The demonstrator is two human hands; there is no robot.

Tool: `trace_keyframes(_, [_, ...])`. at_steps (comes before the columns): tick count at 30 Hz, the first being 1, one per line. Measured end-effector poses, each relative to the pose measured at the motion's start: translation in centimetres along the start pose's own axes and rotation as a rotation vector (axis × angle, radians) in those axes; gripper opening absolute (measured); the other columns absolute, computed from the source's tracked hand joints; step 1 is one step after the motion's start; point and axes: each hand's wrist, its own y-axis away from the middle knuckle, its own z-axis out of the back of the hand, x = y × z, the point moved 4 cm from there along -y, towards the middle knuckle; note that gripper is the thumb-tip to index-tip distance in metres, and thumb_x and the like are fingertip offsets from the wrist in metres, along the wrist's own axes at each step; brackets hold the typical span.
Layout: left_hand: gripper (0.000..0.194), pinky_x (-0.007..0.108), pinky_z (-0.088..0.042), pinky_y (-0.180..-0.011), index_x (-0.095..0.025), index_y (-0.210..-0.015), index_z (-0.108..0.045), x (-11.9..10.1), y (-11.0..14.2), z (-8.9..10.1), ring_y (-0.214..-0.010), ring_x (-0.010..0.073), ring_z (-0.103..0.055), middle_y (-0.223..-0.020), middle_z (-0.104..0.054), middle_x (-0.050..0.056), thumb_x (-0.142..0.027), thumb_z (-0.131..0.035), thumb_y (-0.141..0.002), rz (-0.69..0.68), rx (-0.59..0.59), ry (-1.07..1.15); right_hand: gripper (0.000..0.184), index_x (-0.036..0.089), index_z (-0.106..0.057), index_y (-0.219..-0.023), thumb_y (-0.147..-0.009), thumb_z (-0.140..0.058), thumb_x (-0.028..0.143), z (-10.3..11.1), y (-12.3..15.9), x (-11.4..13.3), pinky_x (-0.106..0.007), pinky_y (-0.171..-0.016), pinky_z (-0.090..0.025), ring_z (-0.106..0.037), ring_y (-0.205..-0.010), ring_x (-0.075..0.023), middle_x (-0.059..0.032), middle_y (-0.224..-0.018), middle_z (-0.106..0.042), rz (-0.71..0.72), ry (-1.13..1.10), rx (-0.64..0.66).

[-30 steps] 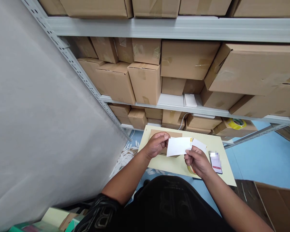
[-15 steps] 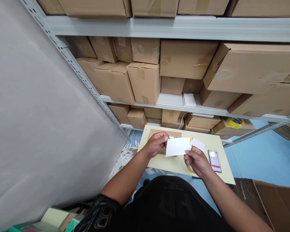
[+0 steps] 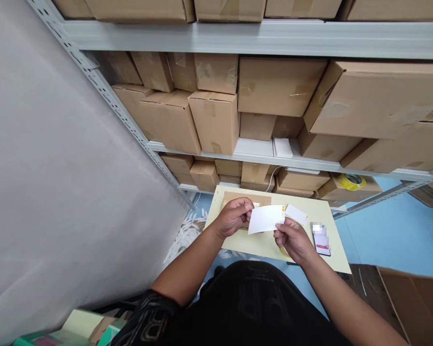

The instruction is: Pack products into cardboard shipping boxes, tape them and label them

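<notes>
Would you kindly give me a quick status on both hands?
Left hand and right hand both pinch white sheet above table. Phone beside right hand. Nothing blocking.

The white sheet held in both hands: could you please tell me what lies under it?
Under the white sheet, a flat brown cardboard piece lies on the pale yellow table, showing beyond the left hand. The right hand pinches the sheet's corner. The cardboard's near edge is covered.

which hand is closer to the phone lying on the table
Right. The right hand sits just beside the phone, holding the white paper; the left hand grips the paper's far end.
</notes>
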Motion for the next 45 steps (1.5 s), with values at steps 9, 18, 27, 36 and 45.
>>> trace_keyframes(9, [0.039,0.022,-0.04,-0.062,-0.014,-0.081,-0.062,1.5,0.3,-0.5,-0.06,0.0095,-0.052,-0.069,-0.058,-0.001,-0.044,-0.087,-0.077,0.03,0.003,0.003,0.032,0.017,-0.066,-0.085,-0.074,-0.088,0.037,-0.6,-0.2,-0.5,-0.021,-0.043,-0.043,-0.056,-0.043,-0.0105,-0.0015,-0.062,-0.071,-0.025,0.016,0.019])
trace_keyframes(18, [0.045,0.024,-0.045,-0.067,-0.014,-0.082,-0.065,1.1,0.6,1.0,-0.068,0.0121,-0.058,-0.076,-0.063,0.001,-0.054,-0.086,-0.074,-0.072,-0.045,-0.164,0.03,0.019,-0.068,-0.088,-0.074,-0.088,0.036,-0.1,-0.4,0.6,-0.022,-0.043,-0.043,-0.056,-0.043,-0.0116,0.0,-0.061,-0.07,0.031,-0.026,-0.023])
trace_keyframes(27, [0.041,0.026,-0.05,-0.061,-0.017,-0.086,-0.063,2.2,0.5,-1.1,-0.06,0.0124,-0.06,-0.069,-0.064,-0.002,-0.053,-0.083,-0.078,-0.211,-0.289,-0.131,0.039,0.022,-0.072,-0.095,-0.075,-0.086,0.052,-4.5,-0.7,2.1,-0.035,-0.071,-0.055,-0.065,-0.075,-0.0199,-0.0034,-0.083,-0.073,0.298,-0.042,0.057])
trace_keyframes(36, [0.033,0.028,-0.052,-0.072,-0.016,-0.089,-0.067,0.6,1.5,-2.5,-0.069,0.0132,-0.063,-0.072,-0.068,0.001,-0.047,-0.08,-0.086,-0.238,-0.167,-0.215,0.033,0.018,-0.07,-0.09,-0.075,-0.087,0.041,-7.5,-0.8,3.9,-0.026,-0.045,-0.043,-0.055,-0.055,-0.0142,-0.0017,-0.069,-0.068,0.232,-0.107,-0.089])
trace_keyframes(45, [0.036,0.031,-0.054,-0.067,-0.015,-0.086,-0.066,-0.4,1.2,-2.6,-0.066,0.0144,-0.063,-0.071,-0.066,0.001,-0.047,-0.082,-0.084,-0.24,-0.045,-0.113,0.032,0.019,-0.072,-0.097,-0.078,-0.085,0.041,-9.1,0.4,4.3,-0.023,-0.046,-0.045,-0.06,-0.062,-0.0154,-0.0055,-0.076,-0.07,0.078,-0.174,0.078])
